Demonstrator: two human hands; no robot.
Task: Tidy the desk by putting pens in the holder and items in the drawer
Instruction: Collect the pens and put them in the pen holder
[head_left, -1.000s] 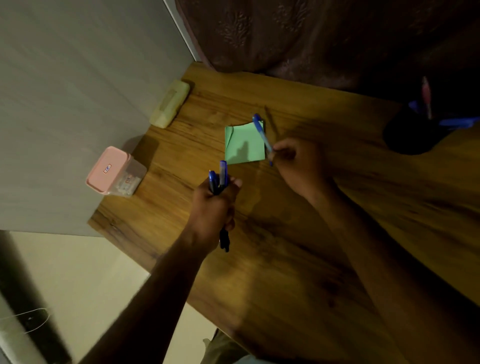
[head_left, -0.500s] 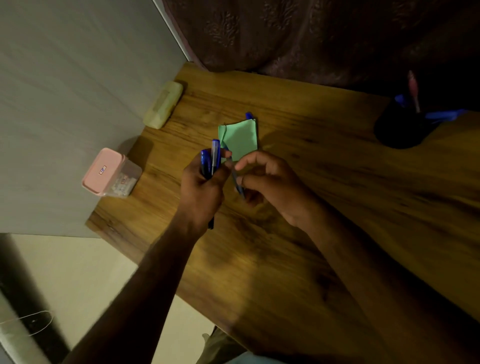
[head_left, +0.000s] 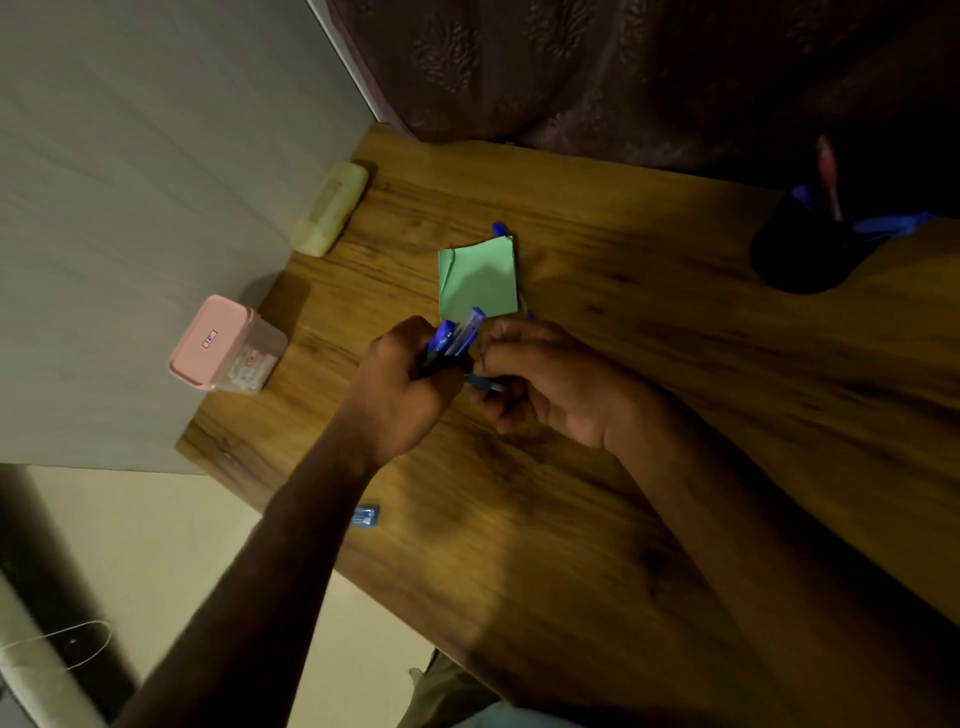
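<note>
My left hand (head_left: 400, 400) is closed around a bundle of blue pens (head_left: 457, 335), their caps pointing up and away over the desk. My right hand (head_left: 556, 384) is right beside it, pinching one more blue pen (head_left: 485, 383) that lies crosswise against my left fist. Just beyond both hands a green sticky-note pad (head_left: 478, 278) lies flat. Another blue pen (head_left: 500, 228) shows its cap at the pad's far corner, the rest mostly hidden. The black pen holder (head_left: 800, 260) stands at the far right with a pink pen and blue pens in it.
A pink-lidded clear box (head_left: 210, 340) and a pale yellow case (head_left: 330, 215) sit against the wall on the left. A small blue item (head_left: 363, 516) lies near the wooden desk's (head_left: 649, 493) front left edge. A dark curtain hangs behind the desk.
My right hand came back from the green pad to my left hand, now holding a pen against the bundle. My left hand moved slightly forward and tilted its pens.
</note>
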